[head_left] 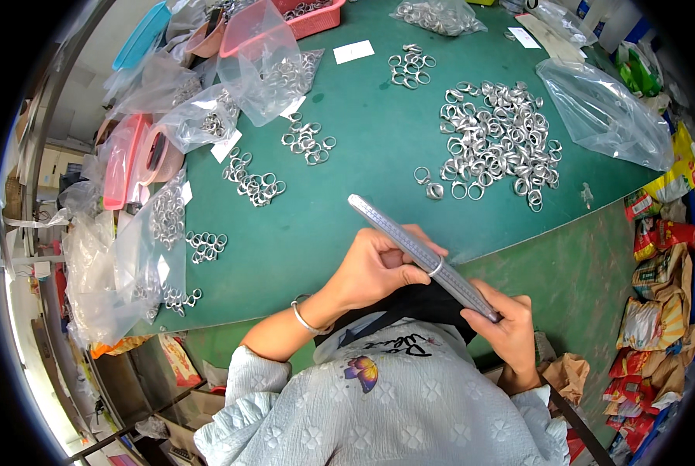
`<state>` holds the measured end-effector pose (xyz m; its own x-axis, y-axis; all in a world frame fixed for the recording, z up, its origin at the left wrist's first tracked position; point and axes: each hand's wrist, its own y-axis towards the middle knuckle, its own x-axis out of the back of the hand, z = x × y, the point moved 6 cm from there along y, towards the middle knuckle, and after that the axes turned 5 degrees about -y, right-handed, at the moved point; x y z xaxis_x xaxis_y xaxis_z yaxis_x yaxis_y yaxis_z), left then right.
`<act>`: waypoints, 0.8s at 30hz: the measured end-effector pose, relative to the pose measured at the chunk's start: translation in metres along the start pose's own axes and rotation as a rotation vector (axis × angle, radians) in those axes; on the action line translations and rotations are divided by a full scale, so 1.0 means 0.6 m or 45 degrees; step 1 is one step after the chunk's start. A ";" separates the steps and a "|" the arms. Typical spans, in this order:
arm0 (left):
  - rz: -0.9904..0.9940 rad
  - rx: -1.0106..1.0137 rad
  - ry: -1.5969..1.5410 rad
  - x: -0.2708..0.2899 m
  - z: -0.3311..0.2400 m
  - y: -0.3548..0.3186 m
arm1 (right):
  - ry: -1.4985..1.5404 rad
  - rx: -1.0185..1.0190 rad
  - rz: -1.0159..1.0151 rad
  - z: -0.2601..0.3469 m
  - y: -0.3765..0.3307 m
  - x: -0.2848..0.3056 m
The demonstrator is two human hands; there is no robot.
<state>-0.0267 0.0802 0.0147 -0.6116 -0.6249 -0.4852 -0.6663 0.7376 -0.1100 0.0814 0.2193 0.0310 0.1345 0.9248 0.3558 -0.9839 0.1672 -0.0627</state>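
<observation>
**Two hands, one tapered measuring stick, one ring**

Both hands are up over the near edge of the green bench (347, 155). The right hand (506, 326) grips the thick end of a long grey measuring stick (417, 252), fingers curled tight around it. The stick slants up and away to the left, its thin tip over the bench. The left hand (374, 264) is closed around the stick near its middle, thumb and forefinger pinching a silver ring (437, 266) that sits threaded on the stick, just above the right hand. A silver bangle (304, 317) circles the left wrist.

Out on the bench, a big loose heap of silver rings (499, 140) lies to the right, well apart from the hands. Smaller clusters of rings dot the mat: one at the far middle (411, 68), two left of centre (308, 142) (254, 185), another near the left edge (206, 245). An empty-looking clear plastic bag (604, 113) lies just right of the big heap. More clear bags with rings inside pile up along the left side (161, 225). A pink basket (312, 17) sits at the far edge, and white paper slips (353, 51) lie near it.
</observation>
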 end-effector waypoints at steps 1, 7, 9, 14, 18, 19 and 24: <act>0.002 -0.002 0.023 -0.002 -0.004 -0.001 | 0.004 0.005 0.007 -0.002 0.000 -0.001; -0.009 -0.002 0.122 -0.011 -0.018 -0.007 | 0.022 0.044 0.021 -0.004 0.001 -0.001; -0.012 -0.008 0.091 -0.008 -0.015 -0.008 | 0.027 0.060 0.019 -0.004 0.002 -0.003; -0.012 0.014 -0.010 0.002 0.002 -0.005 | -0.035 0.020 0.074 -0.011 0.003 -0.004; 0.036 0.043 -0.016 0.008 0.015 0.002 | -0.111 0.029 0.064 -0.016 0.004 -0.003; 0.057 0.042 0.019 0.009 0.016 0.003 | -0.102 0.017 0.077 -0.019 0.006 -0.004; -0.087 0.049 -0.086 0.024 0.035 -0.007 | -0.159 0.033 0.060 -0.023 0.011 -0.017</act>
<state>-0.0238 0.0737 -0.0099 -0.5343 -0.6566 -0.5323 -0.6877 0.7038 -0.1778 0.0753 0.2156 0.0143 0.0739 0.8815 0.4663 -0.9918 0.1140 -0.0584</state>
